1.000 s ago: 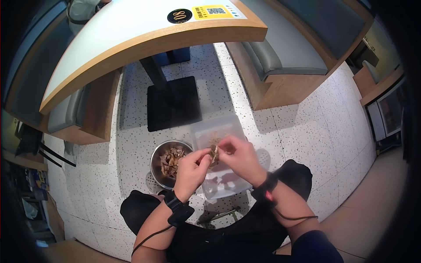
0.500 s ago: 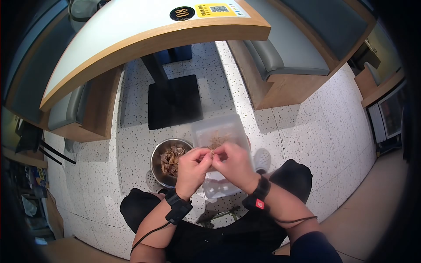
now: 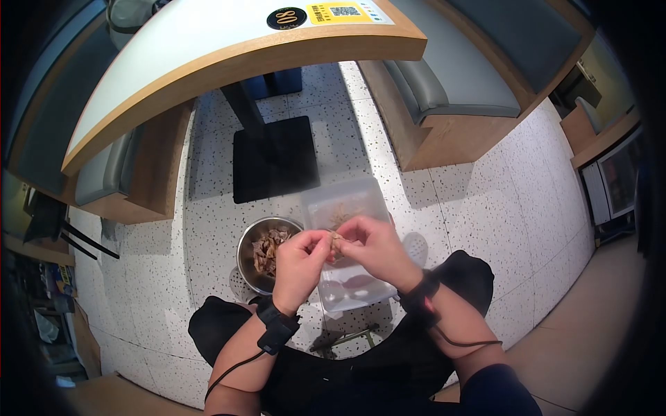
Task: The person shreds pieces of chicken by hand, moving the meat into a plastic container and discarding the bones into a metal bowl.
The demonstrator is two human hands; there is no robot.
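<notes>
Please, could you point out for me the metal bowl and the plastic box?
Metal bowl (image 3: 246,261): head view, on its bare inner wall.
Plastic box (image 3: 352,188): head view, on its bare far end.

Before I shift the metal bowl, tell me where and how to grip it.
I'd pinch the far-left rim of the metal bowl, coming from above and the left. It stands upright with its round rim exposed, and open floor lies beyond that edge, while the plastic tub crowds its right side.
</notes>
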